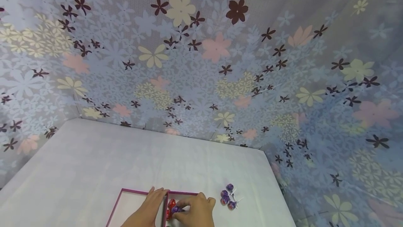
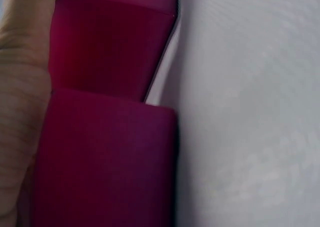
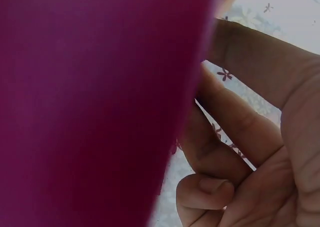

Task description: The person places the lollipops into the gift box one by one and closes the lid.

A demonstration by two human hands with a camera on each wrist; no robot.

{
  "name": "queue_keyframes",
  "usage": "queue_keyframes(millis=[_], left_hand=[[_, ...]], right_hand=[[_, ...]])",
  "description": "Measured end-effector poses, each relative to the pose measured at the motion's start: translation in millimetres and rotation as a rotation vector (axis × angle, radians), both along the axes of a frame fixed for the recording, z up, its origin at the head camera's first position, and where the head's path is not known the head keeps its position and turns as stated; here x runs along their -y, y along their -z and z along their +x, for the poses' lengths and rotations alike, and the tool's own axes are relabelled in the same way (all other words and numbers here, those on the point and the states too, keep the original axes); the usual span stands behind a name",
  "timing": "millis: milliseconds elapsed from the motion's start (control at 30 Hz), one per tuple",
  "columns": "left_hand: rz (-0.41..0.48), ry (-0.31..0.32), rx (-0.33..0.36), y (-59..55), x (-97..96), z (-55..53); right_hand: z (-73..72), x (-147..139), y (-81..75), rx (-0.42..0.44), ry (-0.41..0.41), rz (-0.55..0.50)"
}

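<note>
A magenta-rimmed box lies at the near edge of the head view, a divider or inner wall running between its two pale compartments. Over the right compartment, my right hand pinches a purple-wrapped lollipop between thumb and fingers. Red-wrapped lollipops lie beside it against the inner wall. My left hand reaches across the left compartment, its fingertips at the top of the inner wall. In the right wrist view, a magenta wall hides the right fingertips.
Several purple-wrapped lollipops with white sticks lie in a loose group on the white table, right of the box. Flower-patterned cloth hangs behind the table and along its sides.
</note>
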State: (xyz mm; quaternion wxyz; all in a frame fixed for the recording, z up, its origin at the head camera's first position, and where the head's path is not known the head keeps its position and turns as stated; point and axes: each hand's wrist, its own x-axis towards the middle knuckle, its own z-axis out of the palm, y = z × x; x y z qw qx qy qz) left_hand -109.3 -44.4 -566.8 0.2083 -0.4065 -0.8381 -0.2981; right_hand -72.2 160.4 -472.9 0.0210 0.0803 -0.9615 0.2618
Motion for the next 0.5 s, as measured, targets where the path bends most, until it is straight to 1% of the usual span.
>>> queue_keyframes(millis=[100,267,333,433,500], left_hand=[[-0.002,-0.009,-0.012,0.2,-1.0,0.0],[-0.017,-0.016,0.010,-0.2,-1.6,-0.1],[-0.027,-0.017,0.004,-0.9,-0.8,-0.2],[-0.029,-0.019,-0.015,0.0,-0.2,-1.0],[-0.023,-0.022,-0.044,3.2,-0.6,-1.3]], right_hand=[[0.7,1.1,2.2,0.027,-0.011,0.005],[1.2,0.6,4.7,0.079,-0.007,0.038],[1.2,0.0,5.1,0.096,-0.004,0.036],[1.5,-0.6,5.7,0.120,-0.006,0.027],[1.8,-1.3,6.4,0.135,-0.011,0.033]])
